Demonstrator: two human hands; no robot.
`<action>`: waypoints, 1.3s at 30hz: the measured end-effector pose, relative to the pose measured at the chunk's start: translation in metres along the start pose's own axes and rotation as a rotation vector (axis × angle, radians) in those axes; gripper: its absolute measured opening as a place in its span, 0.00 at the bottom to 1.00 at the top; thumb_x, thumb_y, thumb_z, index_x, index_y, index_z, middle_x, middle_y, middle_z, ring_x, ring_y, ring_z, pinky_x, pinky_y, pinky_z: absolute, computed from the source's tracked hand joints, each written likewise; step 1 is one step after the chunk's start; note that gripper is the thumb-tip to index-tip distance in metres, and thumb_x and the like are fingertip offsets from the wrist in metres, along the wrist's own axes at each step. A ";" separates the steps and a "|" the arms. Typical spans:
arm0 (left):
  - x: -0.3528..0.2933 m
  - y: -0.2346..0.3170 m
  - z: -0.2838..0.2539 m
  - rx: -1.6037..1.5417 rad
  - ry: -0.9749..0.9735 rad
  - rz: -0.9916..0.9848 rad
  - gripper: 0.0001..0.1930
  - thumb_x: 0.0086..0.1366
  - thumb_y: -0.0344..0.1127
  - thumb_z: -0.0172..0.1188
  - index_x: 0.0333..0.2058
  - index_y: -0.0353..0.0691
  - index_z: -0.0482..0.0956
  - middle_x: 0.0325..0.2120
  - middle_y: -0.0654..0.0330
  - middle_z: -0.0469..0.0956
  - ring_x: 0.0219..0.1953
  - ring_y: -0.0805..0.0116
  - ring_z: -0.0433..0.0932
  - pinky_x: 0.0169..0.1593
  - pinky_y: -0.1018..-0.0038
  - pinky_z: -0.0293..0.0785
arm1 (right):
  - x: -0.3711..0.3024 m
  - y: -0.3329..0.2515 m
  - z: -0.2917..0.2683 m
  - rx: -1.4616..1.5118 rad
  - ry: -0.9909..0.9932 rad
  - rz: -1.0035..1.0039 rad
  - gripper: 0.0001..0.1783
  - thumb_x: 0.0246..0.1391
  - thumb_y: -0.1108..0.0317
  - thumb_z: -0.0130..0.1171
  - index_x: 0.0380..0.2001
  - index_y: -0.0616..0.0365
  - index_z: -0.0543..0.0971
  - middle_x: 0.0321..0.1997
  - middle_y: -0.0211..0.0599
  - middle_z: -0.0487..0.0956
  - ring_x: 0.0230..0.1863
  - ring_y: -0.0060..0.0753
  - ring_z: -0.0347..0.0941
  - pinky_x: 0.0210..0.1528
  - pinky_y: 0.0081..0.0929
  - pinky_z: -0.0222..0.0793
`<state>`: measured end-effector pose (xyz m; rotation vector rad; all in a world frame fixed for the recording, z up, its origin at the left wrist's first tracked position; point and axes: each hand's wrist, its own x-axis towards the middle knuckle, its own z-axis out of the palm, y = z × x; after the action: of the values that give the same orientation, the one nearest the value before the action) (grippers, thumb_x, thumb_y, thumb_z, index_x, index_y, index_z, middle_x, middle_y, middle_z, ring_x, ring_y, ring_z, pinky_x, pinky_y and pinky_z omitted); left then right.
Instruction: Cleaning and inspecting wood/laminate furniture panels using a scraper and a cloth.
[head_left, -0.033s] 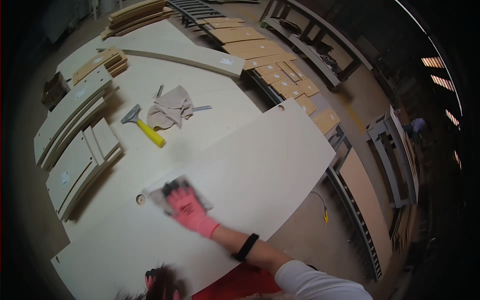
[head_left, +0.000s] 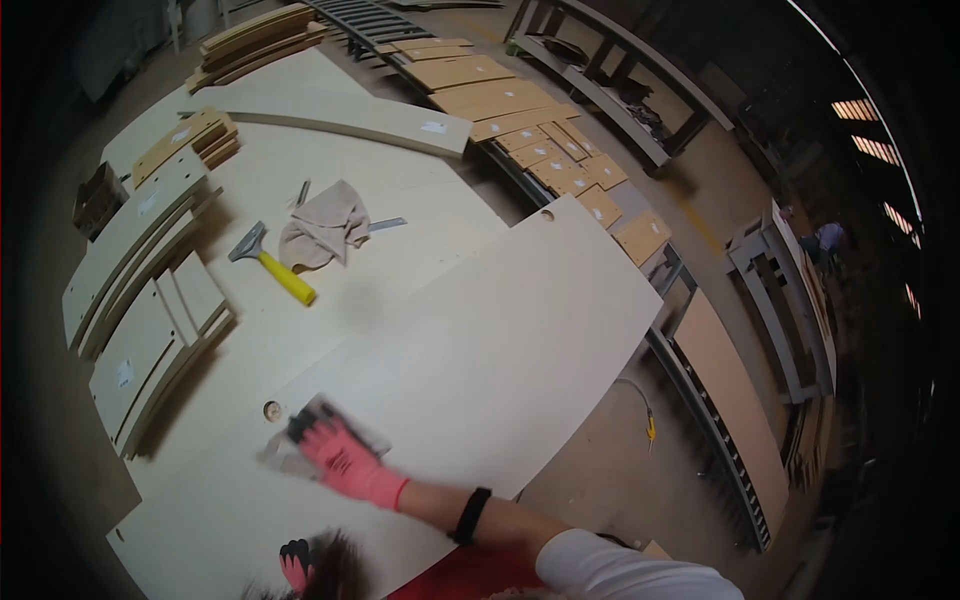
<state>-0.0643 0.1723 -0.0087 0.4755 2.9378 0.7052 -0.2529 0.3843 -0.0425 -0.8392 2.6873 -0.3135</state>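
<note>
A long pale panel with round holes near its edges lies across the work table in front of me. My right hand, in a pink glove with dark fingertips, presses a greyish cloth against the panel, just below one of the holes. Motion smears the cloth's outline and the fingers. At the lower edge my left hand, gloved alike, rests on the panel with its fingers stretched out. Dark hair covers part of it. Beyond the panel lie a scraper with a yellow handle and a crumpled beige cloth.
Stacked pale boards occupy the table's left side. A long board lies across the far end. Light brown panels cover a roller conveyor on the right. A person stands farther off beside a grey frame.
My right hand and its cloth have slid left and toward me across the panel. More of my left hand shows. The whole view has shifted slightly.
</note>
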 end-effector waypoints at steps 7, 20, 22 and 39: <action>0.040 0.041 0.034 -0.086 -0.051 -0.209 0.34 0.54 0.42 0.61 0.56 0.31 0.61 0.54 0.40 0.62 0.57 0.47 0.61 0.59 0.61 0.56 | -0.035 -0.024 0.108 0.292 0.195 -0.225 0.29 0.52 0.55 0.47 0.55 0.60 0.63 0.60 0.43 0.61 0.64 0.40 0.51 0.67 0.45 0.35; 0.094 0.191 0.128 0.539 -0.306 0.121 0.42 0.49 0.54 0.60 0.58 0.35 0.57 0.56 0.36 0.57 0.57 0.37 0.57 0.59 0.42 0.47 | -0.367 0.463 -0.033 -0.111 0.514 1.208 0.32 0.55 0.49 0.44 0.58 0.58 0.62 0.63 0.43 0.60 0.66 0.41 0.49 0.67 0.45 0.34; 0.087 0.181 0.139 0.683 -0.218 0.127 0.41 0.50 0.56 0.58 0.58 0.37 0.60 0.56 0.37 0.58 0.56 0.36 0.58 0.59 0.40 0.46 | -0.359 0.398 -0.030 -0.237 0.394 1.057 0.33 0.55 0.48 0.42 0.58 0.59 0.61 0.63 0.44 0.59 0.66 0.42 0.48 0.67 0.46 0.33; 0.094 0.212 0.141 0.481 -0.179 0.084 0.34 0.57 0.44 0.50 0.58 0.28 0.54 0.56 0.34 0.56 0.58 0.34 0.55 0.60 0.42 0.45 | -0.244 0.537 -0.090 -0.122 0.507 0.986 0.33 0.50 0.49 0.51 0.57 0.53 0.63 0.61 0.41 0.61 0.64 0.42 0.51 0.66 0.45 0.38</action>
<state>-0.0730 0.4416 -0.0389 0.6588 2.9103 -0.0534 -0.3705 0.9684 -0.0628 0.6779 3.1899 -0.1206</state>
